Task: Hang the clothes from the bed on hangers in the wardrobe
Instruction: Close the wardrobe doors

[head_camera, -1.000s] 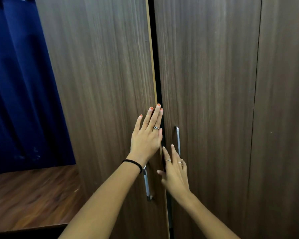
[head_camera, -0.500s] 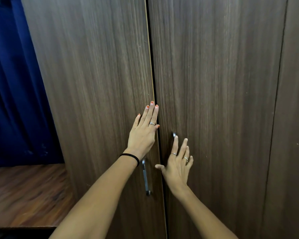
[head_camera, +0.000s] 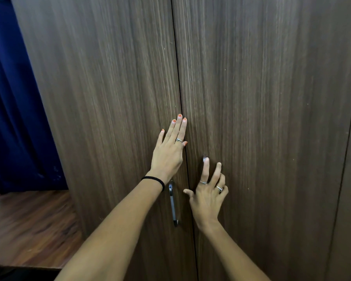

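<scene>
At frame centre, I am pressing both flat, empty hands, left hand (head_camera: 169,151) and right hand (head_camera: 208,194), evenly beside the wardrobe doors' (head_camera: 114,98) seam.

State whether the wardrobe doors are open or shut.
Shut: the left door and right door meet along a thin dark seam, no interior showing.

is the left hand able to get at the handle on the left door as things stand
Probably yes. The left hand lies flat on the left door just above the metal handle, and nothing covers the handle. The hand would only need to slide down and curl round it.
</scene>
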`<act>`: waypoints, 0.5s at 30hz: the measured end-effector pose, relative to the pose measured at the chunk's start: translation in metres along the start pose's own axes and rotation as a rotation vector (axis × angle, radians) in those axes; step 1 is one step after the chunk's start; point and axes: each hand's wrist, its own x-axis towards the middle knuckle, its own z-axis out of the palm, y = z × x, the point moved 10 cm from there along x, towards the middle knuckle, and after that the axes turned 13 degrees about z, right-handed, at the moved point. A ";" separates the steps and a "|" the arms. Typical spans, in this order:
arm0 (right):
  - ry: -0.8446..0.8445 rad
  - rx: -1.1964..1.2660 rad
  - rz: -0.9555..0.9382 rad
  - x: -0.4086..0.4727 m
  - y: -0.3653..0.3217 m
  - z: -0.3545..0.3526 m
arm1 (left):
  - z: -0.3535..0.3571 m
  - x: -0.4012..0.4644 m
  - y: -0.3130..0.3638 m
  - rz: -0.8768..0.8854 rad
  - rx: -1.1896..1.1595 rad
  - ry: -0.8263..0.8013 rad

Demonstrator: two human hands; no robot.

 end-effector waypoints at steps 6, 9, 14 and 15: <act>0.076 -0.043 -0.018 0.005 0.002 0.009 | 0.020 0.001 -0.004 -0.028 0.129 0.003; 0.101 -0.057 -0.023 0.007 0.004 0.014 | 0.027 0.001 -0.007 -0.021 0.161 0.010; 0.120 -0.078 -0.017 0.011 0.003 0.019 | 0.031 0.005 -0.010 -0.005 0.157 0.022; 0.116 -0.081 -0.017 0.010 0.004 0.019 | 0.031 0.004 -0.010 -0.009 0.157 0.018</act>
